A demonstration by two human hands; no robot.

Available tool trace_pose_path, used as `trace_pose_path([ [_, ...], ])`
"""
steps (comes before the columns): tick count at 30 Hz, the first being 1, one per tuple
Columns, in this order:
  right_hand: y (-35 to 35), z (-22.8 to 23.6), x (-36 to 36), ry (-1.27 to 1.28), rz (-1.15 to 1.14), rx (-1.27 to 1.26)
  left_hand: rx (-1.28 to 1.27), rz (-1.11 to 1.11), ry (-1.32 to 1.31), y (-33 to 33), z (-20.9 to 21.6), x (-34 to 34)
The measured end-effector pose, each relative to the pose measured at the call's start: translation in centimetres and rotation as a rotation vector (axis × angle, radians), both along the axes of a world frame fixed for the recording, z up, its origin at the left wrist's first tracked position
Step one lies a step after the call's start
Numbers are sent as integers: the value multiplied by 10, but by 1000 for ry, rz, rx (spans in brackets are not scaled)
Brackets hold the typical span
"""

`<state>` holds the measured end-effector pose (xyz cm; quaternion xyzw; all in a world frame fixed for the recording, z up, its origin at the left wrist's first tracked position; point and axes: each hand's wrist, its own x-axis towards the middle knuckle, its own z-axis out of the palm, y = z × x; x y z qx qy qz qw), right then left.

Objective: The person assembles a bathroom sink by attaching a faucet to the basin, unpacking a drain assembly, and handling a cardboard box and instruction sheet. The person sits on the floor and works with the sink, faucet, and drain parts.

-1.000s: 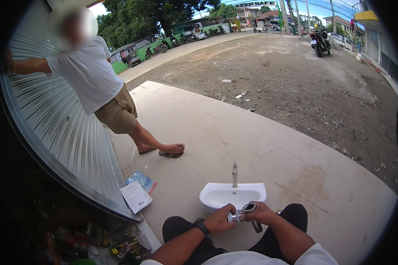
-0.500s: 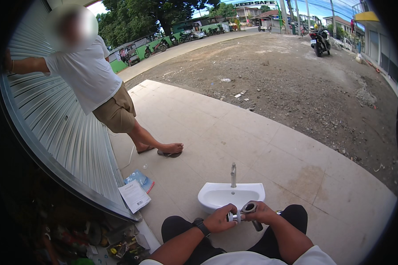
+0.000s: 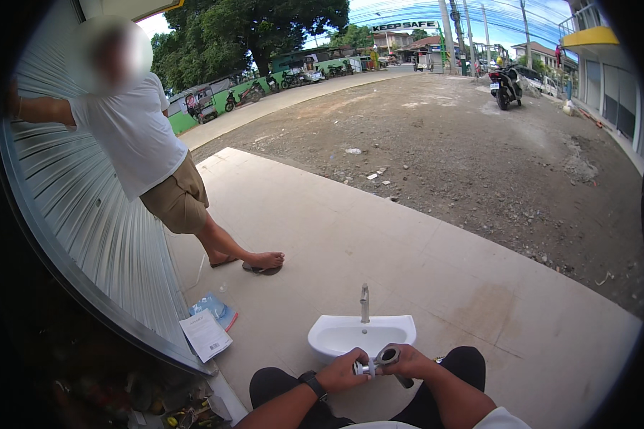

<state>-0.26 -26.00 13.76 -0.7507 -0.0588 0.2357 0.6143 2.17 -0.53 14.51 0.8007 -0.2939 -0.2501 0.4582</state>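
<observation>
Between my knees, my left hand [image 3: 342, 370] is closed around one end of a shiny metal drain pipe fitting [image 3: 390, 354], near a pale ring. On its other side, my right hand [image 3: 411, 362] grips the fitting beside its round open mouth, which faces up. A darker tube end slants down below the right hand. Just beyond my hands, a white wash basin [image 3: 401, 327] rests on the tiles, with a silver faucet [image 3: 365, 305] upright at its back edge. My fingertips are partly hidden by the fitting and by my hands.
A person in a white shirt [image 3: 132, 143] stands at the left with an arm against the corrugated metal shutter [image 3: 107, 236]. A paper sheet [image 3: 205, 334] and a blue package [image 3: 218, 307] lie by the shutter. Tools and clutter [image 3: 186, 415] fill the lower left corner. Gravel [image 3: 444, 150] borders the tiles.
The whole view has shifted, so the basin, my hands and the person sit lower and a little further left. Both hands keep hold of the drain pipe fitting.
</observation>
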Motion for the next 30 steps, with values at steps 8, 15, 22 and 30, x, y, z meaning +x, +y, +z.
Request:
trace_pose_path([
  [8, 0, -3, -2, -98, 27, -14, -16, 77, 167, 2, -13, 2],
  [15, -2, -5, -2, -79, 28, 11, -31, 51, 265, 1, -5, 0],
  [22, -1, -8, -4, -109, 46, 46, -36, 41, 274, 2, -4, 1],
  [30, 0, -11, -3, -79, 96, 57, 25, -60, 222, 3, 1, 4],
])
